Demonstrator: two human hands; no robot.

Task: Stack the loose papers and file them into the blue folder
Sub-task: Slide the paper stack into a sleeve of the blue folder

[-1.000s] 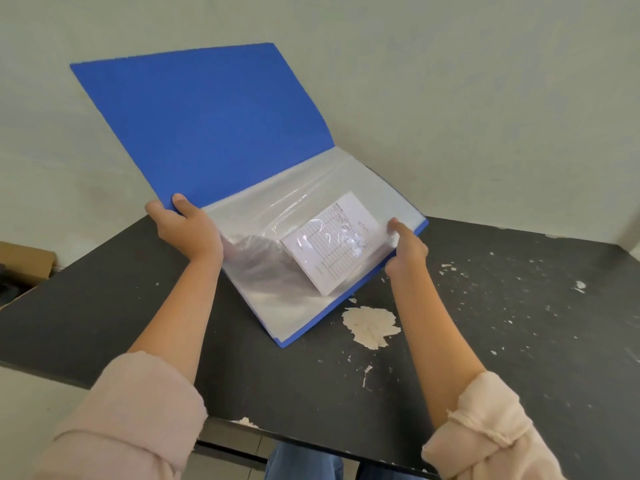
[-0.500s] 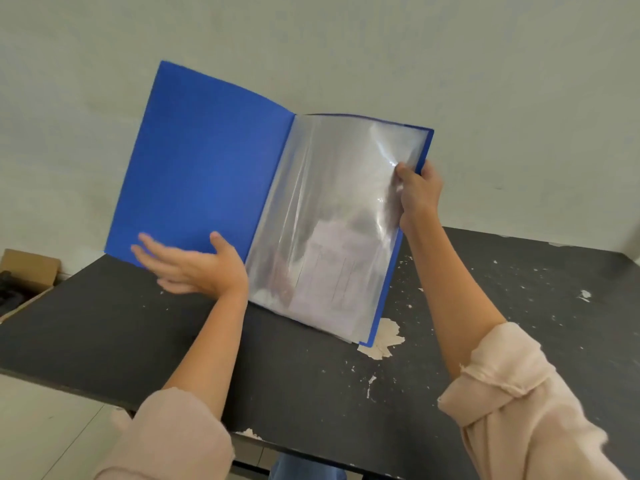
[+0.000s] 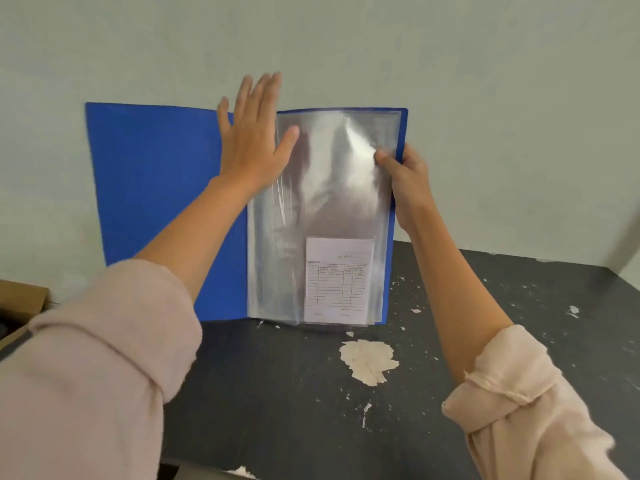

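Note:
The blue folder [image 3: 152,202] stands upright and open on the black table, its bottom edge on the tabletop. Its clear plastic sleeves [image 3: 325,202] hang on the right half. A small white lined paper [image 3: 337,280] sits inside a sleeve at the bottom right. My right hand [image 3: 403,174] grips the folder's right edge near the top, thumb on the sleeves. My left hand [image 3: 254,140] is raised flat with fingers spread, at the fold between cover and sleeves, thumb resting on the plastic.
The black table [image 3: 294,410] has chipped paint, with a large pale patch [image 3: 369,360] just in front of the folder. A pale wall rises behind. A cardboard box [image 3: 20,303] sits low at the left edge.
The folder went from lying tilted on the table to standing upright facing me. My left hand let go of the cover and rose to the fold. The paper slid to the sleeve's bottom.

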